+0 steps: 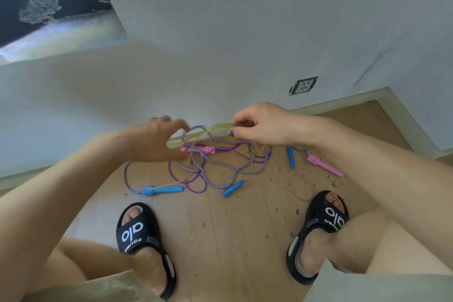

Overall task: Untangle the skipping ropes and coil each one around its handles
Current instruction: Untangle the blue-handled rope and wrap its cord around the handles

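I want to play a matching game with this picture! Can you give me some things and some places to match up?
Things:
1. yellow handles
2. pink handle
3. blue handle
4. wall socket

Places:
A. on the floor near the left slipper
B. held up in both hands
C. low on the wall
D. on the floor below the right arm

Pairs: 1-B, 2-D, 3-A, 4-C

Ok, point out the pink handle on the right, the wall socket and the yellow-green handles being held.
pink handle (324, 167), head view, mid shaft.
wall socket (304, 85), head view, faceplate centre.
yellow-green handles (210, 132), head view, middle, between the hands.
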Demonstrator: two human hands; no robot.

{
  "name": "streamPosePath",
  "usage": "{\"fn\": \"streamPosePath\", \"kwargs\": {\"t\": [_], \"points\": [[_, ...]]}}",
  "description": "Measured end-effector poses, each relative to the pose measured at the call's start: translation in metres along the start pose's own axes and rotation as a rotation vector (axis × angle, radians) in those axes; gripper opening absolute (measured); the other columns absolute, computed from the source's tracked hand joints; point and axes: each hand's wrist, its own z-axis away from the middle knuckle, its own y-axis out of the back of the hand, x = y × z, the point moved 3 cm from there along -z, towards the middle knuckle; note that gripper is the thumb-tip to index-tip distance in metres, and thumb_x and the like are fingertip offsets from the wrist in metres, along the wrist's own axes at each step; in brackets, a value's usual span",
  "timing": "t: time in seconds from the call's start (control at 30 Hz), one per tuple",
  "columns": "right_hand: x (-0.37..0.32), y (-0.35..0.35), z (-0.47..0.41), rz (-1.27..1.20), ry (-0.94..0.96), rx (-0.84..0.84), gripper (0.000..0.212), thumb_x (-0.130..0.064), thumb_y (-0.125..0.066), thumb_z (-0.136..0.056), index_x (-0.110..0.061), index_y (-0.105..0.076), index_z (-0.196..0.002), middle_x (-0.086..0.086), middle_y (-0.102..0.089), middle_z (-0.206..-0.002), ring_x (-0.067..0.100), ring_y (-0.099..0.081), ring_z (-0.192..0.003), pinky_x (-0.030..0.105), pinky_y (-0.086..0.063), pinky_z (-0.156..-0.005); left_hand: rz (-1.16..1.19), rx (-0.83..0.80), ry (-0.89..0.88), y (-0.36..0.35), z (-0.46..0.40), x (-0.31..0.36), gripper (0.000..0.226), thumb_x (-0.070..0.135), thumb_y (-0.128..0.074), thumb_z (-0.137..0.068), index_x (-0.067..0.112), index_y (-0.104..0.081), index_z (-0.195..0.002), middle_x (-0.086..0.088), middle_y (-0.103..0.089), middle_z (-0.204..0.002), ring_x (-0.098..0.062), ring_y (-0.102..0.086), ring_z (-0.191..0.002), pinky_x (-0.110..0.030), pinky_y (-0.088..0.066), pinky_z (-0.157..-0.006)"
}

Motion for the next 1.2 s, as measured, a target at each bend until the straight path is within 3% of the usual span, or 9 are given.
{"fn": "streamPosePath", "kwargs": {"t": [0.1, 0.2, 0.33, 0.53, 0.67, 0.77, 0.9, 1.07, 1.2], "points": [[-0.008, -0.004, 0.001, -0.105, 0.051, 0.022, 0.008, -0.023, -0.061, -0.091, -0.017, -0.067, -0.088, -0.008, -0.053, -0.059, 0.004, -0.051, -0.052, 0.034, -0.048, -0.062, 0.662, -0.089, -0.238, 0.010, 0.008, 0.043, 0.059, 0.045, -0.073, -0.074, 0.038, -0.051, -0.128, 0.017, -0.061, -0.127, -0.009, -0.054, -0.123, -0.036, -0.042, -0.104], [-0.011, -0.005, 0.001, -0.233, 0.056, -0.006, 0.010, -0.016, -0.062, -0.087, -0.018, -0.068, -0.095, -0.008, -0.056, -0.064, 0.006, -0.052, -0.058, 0.038, -0.053, -0.066, 0.909, -0.086, -0.275, 0.017, 0.013, 0.062, 0.021, 0.022, -0.064, -0.091, 0.013, -0.060, -0.110, -0.004, -0.074, -0.097, -0.024, -0.069, -0.097, -0.047, -0.048, -0.090], [-0.008, -0.003, 0.004, -0.228, 0.032, -0.066, 0.003, -0.018, -0.063, -0.091, -0.019, -0.065, -0.088, -0.007, -0.059, -0.063, 0.009, -0.051, -0.053, 0.028, -0.047, -0.057, 0.530, 0.139, -0.203, 0.022, 0.010, 0.052, 0.029, 0.032, -0.049, -0.101, 0.017, -0.056, -0.077, 0.008, -0.048, -0.058, -0.008, -0.049, -0.053, -0.027, -0.044, -0.062], [0.007, 0.008, 0.005, 0.087, -0.053, -0.036, 0.022, -0.037, -0.058, -0.095, -0.024, -0.061, -0.077, -0.011, -0.055, -0.058, 0.001, -0.048, -0.053, 0.014, -0.030, -0.048, -0.176, 0.300, 0.122, 0.029, 0.003, 0.005, 0.029, 0.031, -0.037, -0.102, 0.016, -0.044, -0.078, -0.009, -0.057, -0.076, -0.029, -0.049, -0.066, -0.034, -0.039, -0.058], [-0.002, 0.004, 0.005, -0.139, 0.002, -0.044, 0.002, -0.019, -0.065, -0.084, -0.021, -0.064, -0.084, -0.011, -0.054, -0.063, 0.006, -0.045, -0.054, 0.020, -0.036, -0.055, 0.284, 0.006, 0.087, 0.011, 0.012, 0.026, 0.027, 0.020, -0.037, -0.101, 0.023, -0.049, -0.125, 0.010, -0.057, -0.123, -0.018, -0.055, -0.107, -0.026, -0.040, -0.083], [-0.013, 0.000, 0.005, -0.315, 0.035, -0.055, 0.019, -0.025, -0.066, -0.073, -0.020, -0.066, -0.092, -0.012, -0.057, -0.067, 0.004, -0.048, -0.057, 0.022, -0.041, -0.058, 0.779, 0.018, -0.131, 0.019, 0.021, 0.065, 0.025, 0.014, -0.043, -0.100, 0.024, -0.057, -0.117, 0.014, -0.070, -0.104, 0.000, -0.061, -0.098, -0.013, -0.042, -0.081], [-0.011, 0.007, 0.007, -0.319, -0.009, -0.110, 0.014, -0.017, -0.065, -0.083, -0.018, -0.067, -0.097, -0.006, -0.061, -0.072, 0.009, -0.053, -0.059, 0.028, -0.045, -0.062, 0.409, 0.258, -0.284, 0.030, 0.021, 0.063, 0.016, 0.022, -0.051, -0.098, 0.020, -0.054, -0.083, -0.002, -0.052, -0.066, -0.006, -0.044, -0.057, -0.018, -0.043, -0.057], [0.006, 0.011, 0.013, -0.162, -0.095, -0.173, 0.018, -0.025, -0.060, -0.094, -0.010, -0.067, -0.089, -0.003, -0.059, -0.062, 0.015, -0.053, -0.054, 0.028, -0.046, -0.057, -0.110, 0.394, -0.032, 0.036, 0.007, -0.005, 0.019, 0.028, -0.042, -0.101, 0.022, -0.043, -0.083, 0.002, -0.051, -0.066, -0.024, -0.050, -0.059, -0.033, -0.043, -0.055], [-0.001, 0.011, 0.014, -0.299, -0.048, -0.119, 0.026, -0.020, -0.051, -0.100, -0.007, -0.068, -0.086, 0.006, -0.051, -0.065, 0.018, -0.042, -0.056, 0.026, -0.037, -0.048, -0.008, 0.296, 0.051, 0.024, 0.000, -0.020, 0.019, 0.022, -0.043, -0.098, 0.021, -0.049, -0.080, 0.003, -0.068, -0.079, -0.022, -0.064, -0.069, -0.038, -0.055, -0.066]]}}
